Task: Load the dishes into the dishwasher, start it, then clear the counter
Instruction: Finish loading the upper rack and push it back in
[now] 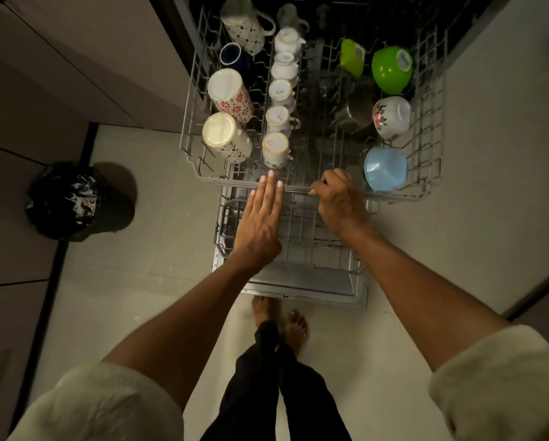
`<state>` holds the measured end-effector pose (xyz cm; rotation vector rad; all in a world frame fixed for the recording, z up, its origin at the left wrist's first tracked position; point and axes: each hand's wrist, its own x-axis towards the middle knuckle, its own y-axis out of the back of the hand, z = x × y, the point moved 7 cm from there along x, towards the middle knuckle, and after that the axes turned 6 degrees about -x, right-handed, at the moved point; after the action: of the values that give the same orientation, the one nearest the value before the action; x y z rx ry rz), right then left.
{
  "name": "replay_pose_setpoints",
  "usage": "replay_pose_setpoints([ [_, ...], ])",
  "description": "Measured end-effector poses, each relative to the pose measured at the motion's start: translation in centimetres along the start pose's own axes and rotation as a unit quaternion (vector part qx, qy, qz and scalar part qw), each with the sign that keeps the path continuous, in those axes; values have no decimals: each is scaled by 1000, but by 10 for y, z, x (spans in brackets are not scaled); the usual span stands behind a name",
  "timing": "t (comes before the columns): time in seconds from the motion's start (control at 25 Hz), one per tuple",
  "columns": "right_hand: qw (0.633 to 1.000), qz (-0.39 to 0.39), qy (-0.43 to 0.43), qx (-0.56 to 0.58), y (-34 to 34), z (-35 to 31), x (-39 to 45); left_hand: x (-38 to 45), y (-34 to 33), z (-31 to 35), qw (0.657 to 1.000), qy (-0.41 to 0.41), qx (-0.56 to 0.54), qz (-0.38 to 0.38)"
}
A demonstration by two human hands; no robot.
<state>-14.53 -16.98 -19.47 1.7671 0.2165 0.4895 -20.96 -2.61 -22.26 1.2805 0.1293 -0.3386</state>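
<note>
The upper rack (pixel 311 186), pulled out and full of upturned cups and bowls, has its front rail under both hands. The left hand (pixel 260 218) lies flat, straight fingertips (pixel 270 176) touching the rail; the right hand (pixel 340 198) curls its fingers round it beside a blue bowl (pixel 385 168).

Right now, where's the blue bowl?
In the head view, the blue bowl sits upside down at the front right corner of the upper rack, just right of the right hand gripping the rack's front rail, with the floral bowl behind it.
</note>
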Motion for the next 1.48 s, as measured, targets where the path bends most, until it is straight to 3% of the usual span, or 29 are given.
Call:
replay_pose_setpoints([
  [0.24,999,1,-53,-4,-2,28,51,57,26,-7,999,-27,31,-34],
  [0.44,983,22,-173,-47,10,69,101,108,40,-18,998,-28,32,-38],
  [0.64,981,62,-152,-106,4,75,130,146,44,-23,999,-36,35,6],
  [0.92,977,163,-131,-31,-16,68,127,177,34,-35,995,-34,76,52],
  [1.04,969,159,-187,28,-17,95,151,205,45,-24,991,-59,55,110],
  [1.2,968,157,-184,72,-22,112,195,247,64,-32,988,-67,49,133],
  [1.48,964,199,-169,41,-35,138,238,302,79,-33,983,-87,73,146],
])
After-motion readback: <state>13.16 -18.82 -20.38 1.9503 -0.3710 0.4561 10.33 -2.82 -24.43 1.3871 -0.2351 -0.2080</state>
